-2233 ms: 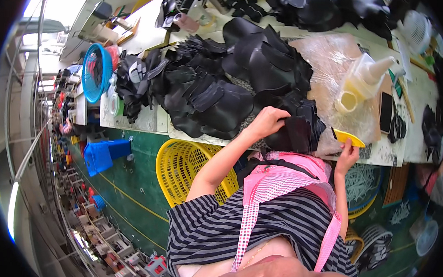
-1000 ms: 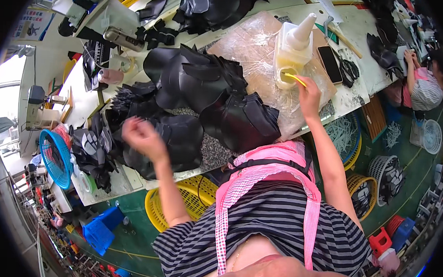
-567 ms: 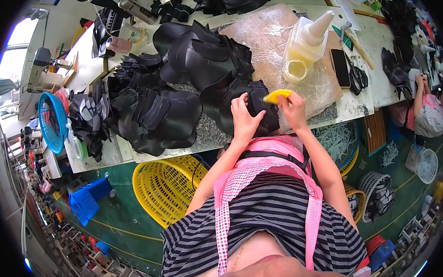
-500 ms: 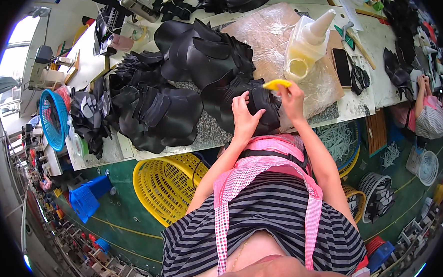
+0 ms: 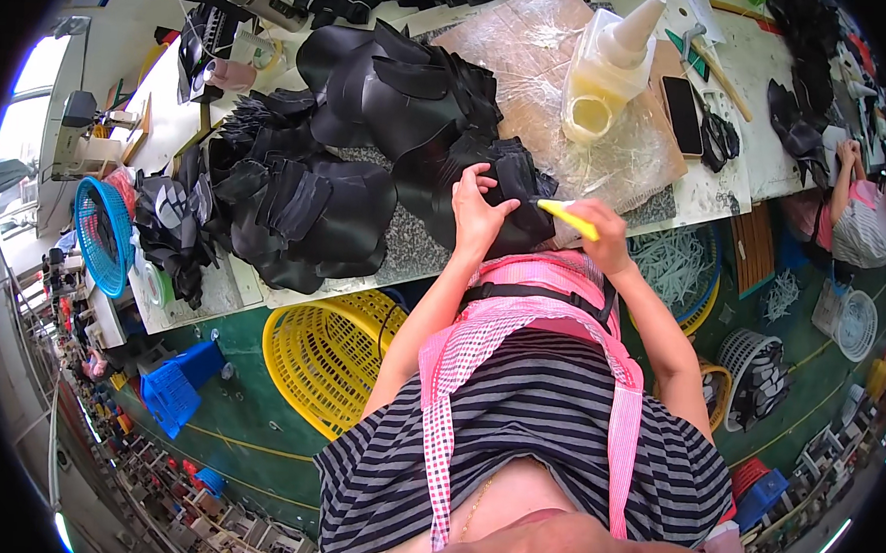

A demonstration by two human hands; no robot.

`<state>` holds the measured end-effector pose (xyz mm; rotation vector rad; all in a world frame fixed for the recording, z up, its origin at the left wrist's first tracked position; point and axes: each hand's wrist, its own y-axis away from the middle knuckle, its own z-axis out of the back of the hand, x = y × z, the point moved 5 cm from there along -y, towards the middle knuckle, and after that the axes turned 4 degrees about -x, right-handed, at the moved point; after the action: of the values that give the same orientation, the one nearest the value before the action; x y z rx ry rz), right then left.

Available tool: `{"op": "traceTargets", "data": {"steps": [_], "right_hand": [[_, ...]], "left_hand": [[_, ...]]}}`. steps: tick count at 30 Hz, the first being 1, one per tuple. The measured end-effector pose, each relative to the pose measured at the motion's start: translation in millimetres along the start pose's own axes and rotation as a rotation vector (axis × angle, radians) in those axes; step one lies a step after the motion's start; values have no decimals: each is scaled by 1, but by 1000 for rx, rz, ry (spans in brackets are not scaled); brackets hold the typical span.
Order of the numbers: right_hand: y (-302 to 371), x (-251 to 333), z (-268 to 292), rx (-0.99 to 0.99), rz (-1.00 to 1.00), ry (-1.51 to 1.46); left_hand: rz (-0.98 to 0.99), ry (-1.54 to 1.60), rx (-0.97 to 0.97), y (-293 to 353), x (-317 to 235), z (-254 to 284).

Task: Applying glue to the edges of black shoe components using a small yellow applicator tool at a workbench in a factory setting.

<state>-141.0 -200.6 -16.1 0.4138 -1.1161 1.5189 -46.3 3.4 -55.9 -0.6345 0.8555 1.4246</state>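
My left hand (image 5: 478,216) lies on a stack of black leather-like pieces (image 5: 515,175) near the table's front edge, fingers and thumb spread apart. In my right hand (image 5: 605,237) is a small brush (image 5: 571,219) with a yellow handle, its dark tip pointing left at the stack's right edge. More large black cut pieces (image 5: 393,89) are heaped just beyond and left of my left hand. Farther back, a translucent squeeze bottle (image 5: 614,70) with a white cone nozzle and yellowish liquid stands on a brown board (image 5: 520,55).
Right of the bottle lie a phone (image 5: 681,116), black-handled scissors (image 5: 717,141) and a hammer (image 5: 716,71). Another black stack (image 5: 306,219) sits at left. Below the table stand a yellow basket (image 5: 329,356) and a basket of pale strips (image 5: 674,269). Another person (image 5: 864,218) works at far right.
My right hand has moved down and nearer to me, turning the brush so its tip meets the stack's edge. My left hand stays on the stack.
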Motion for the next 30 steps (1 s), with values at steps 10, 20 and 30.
{"op": "traceTargets", "data": {"steps": [10, 20, 30], "right_hand": [[-33, -8, -29, -34, -90, -51], [-90, -61, 18, -387, -84, 390], [-57, -14, -35, -53, -314, 1]], "left_hand": [[30, -79, 81, 0, 18, -13], [184, 79, 155, 3, 54, 8], [194, 124, 146, 0, 59, 8]]}}
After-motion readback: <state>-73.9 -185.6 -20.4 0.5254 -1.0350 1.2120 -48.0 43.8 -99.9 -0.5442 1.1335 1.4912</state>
